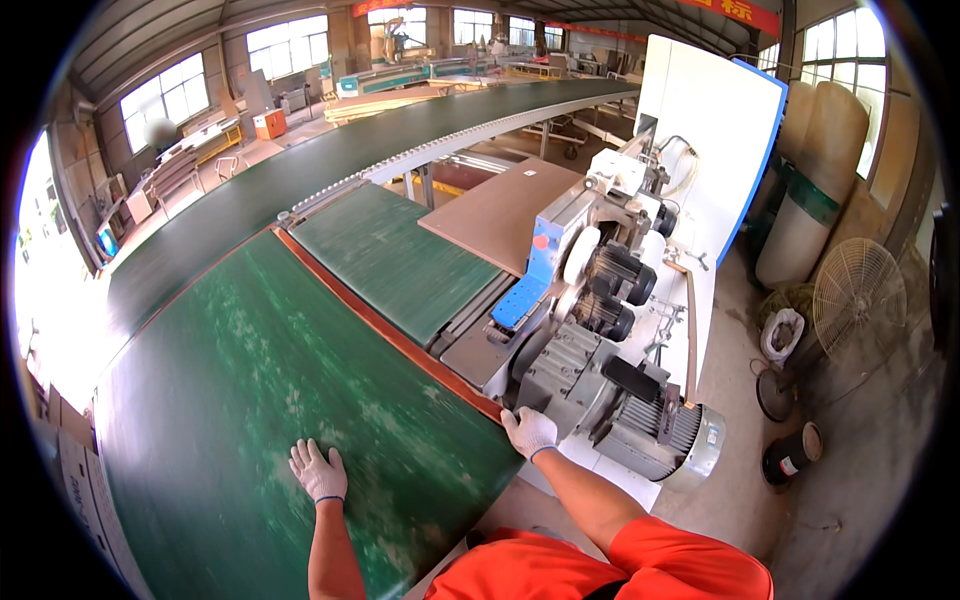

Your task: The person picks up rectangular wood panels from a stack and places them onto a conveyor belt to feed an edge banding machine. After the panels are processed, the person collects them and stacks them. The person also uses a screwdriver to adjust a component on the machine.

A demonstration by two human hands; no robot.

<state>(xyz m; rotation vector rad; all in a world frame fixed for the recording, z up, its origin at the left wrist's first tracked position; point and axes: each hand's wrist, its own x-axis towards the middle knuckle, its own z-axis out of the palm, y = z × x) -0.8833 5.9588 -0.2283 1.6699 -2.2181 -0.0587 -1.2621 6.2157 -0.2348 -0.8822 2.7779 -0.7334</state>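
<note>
A broad green panel (300,370) with white scuffs and a red-brown edge (390,350) fills the left and near middle. My left hand (318,470), in a white knit glove, lies flat on it with fingers spread. At the panel's near right corner, my gloved right hand (530,432) is closed around the end of the red-brown edge; some of its fingers are hidden. Just beyond that hand stands a machine with grey motors (650,435), a white wheel (581,255) and a blue guard (530,290).
Past the panel's edge runs a smaller green belt (400,260), with a brown board (505,212) beside the machine. A long dark belt (330,140) crosses behind. On the right floor are a fan (858,290), a white sack (782,333) and a black bucket (792,455).
</note>
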